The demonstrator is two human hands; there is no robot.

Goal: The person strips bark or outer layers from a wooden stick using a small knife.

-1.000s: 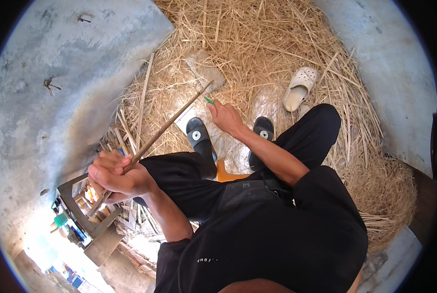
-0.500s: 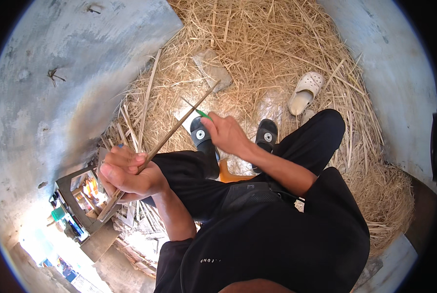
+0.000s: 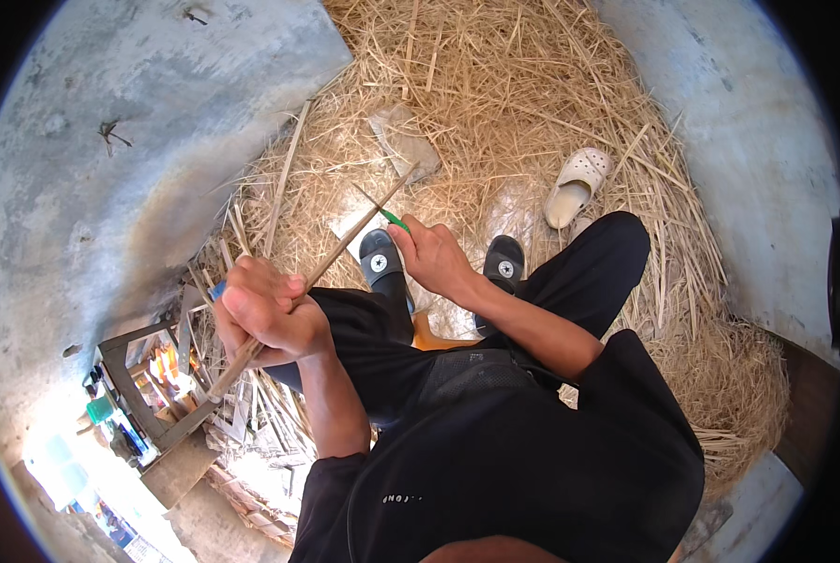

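Your left grip is clenched around the brown stick, which slants from lower left toward upper centre; your right grip grasps a green-handled blade. A second ago no blade showed across the stick; now it crosses, apparently in working position.
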